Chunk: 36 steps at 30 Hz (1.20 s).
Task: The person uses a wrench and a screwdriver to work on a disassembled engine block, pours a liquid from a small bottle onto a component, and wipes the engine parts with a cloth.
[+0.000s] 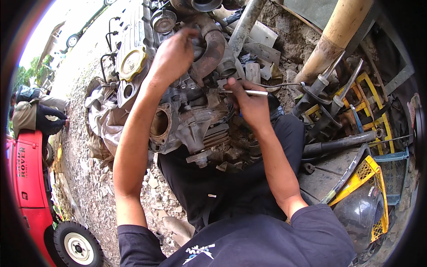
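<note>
In front of me stands a greasy engine block (191,120) with a yellow oil filler cap (132,63) on its top cover. My left hand (174,55) is raised over the engine, close to a rusty curved pipe (212,52); its fingers are smeared by motion, so their grip is unclear. Lower and to the right, my right hand (252,104) is closed around a slim silver metal rod (255,93). One end of the rod sticks out past the hand; the other points at the engine. A round opening (160,123) in a housing shows beneath my left forearm.
Shock absorbers (318,95), a yellow crate (378,111) and a black helmet (358,213) lie to the right. A bamboo post (333,38) rises behind them. On the left are gravel ground (84,147), a red vehicle (29,178) and a person (38,113).
</note>
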Each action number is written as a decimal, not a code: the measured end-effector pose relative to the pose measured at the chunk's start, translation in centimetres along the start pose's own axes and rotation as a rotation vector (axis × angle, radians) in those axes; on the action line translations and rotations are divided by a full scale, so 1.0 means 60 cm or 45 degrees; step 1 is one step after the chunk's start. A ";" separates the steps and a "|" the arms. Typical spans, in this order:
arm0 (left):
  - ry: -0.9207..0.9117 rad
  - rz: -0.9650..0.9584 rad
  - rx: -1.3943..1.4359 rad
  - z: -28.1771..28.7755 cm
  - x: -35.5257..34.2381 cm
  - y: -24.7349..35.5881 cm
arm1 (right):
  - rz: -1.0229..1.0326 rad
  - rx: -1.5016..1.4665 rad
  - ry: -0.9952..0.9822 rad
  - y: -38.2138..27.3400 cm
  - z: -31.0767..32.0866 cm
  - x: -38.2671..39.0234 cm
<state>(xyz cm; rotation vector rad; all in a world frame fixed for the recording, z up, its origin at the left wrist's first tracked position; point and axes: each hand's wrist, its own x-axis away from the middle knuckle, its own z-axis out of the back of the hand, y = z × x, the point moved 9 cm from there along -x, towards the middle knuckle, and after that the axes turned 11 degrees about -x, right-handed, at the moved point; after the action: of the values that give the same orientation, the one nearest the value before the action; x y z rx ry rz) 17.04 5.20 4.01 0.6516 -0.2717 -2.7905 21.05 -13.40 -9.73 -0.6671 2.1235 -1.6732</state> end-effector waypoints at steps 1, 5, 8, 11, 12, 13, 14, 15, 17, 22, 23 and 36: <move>0.133 0.046 0.120 0.013 -0.002 -0.006 | 0.055 -0.105 0.038 -0.002 0.007 -0.001; 0.251 0.148 0.589 0.012 -0.018 -0.049 | 0.226 -0.301 0.099 -0.002 0.017 -0.009; 0.231 0.160 0.502 0.016 -0.016 -0.040 | 0.393 -0.234 0.129 -0.012 0.019 -0.006; 0.228 0.165 0.487 0.014 -0.018 -0.035 | 0.425 -0.301 0.186 -0.011 0.028 0.001; 0.229 0.164 0.488 0.012 -0.018 -0.033 | 0.390 -0.272 0.156 -0.005 0.020 0.001; 0.222 0.174 0.433 0.011 -0.018 -0.032 | 0.355 -0.242 0.127 -0.001 0.014 0.002; 0.214 0.183 0.379 0.011 -0.016 -0.032 | 0.388 -0.148 -0.031 -0.008 -0.003 0.007; 0.212 0.195 0.317 0.016 -0.014 -0.033 | 0.369 -0.166 -0.062 -0.009 -0.003 0.005; 0.206 0.259 0.313 0.022 -0.008 -0.037 | 0.332 -0.202 -0.124 -0.009 0.002 0.002; 0.202 0.279 0.238 0.022 -0.008 -0.029 | 0.445 0.029 -0.247 -0.006 -0.016 -0.013; 0.187 0.264 0.216 0.020 -0.006 -0.025 | 0.400 -0.007 -0.188 -0.007 0.004 -0.018; 0.211 0.215 0.171 0.024 -0.003 -0.019 | 0.223 -0.303 -0.217 0.011 -0.024 -0.031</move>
<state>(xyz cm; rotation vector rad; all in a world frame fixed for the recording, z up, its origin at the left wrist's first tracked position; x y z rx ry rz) 16.31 6.54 5.08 0.8441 -0.4608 -2.5564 21.74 -11.06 -10.03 -0.6439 2.2057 -1.2399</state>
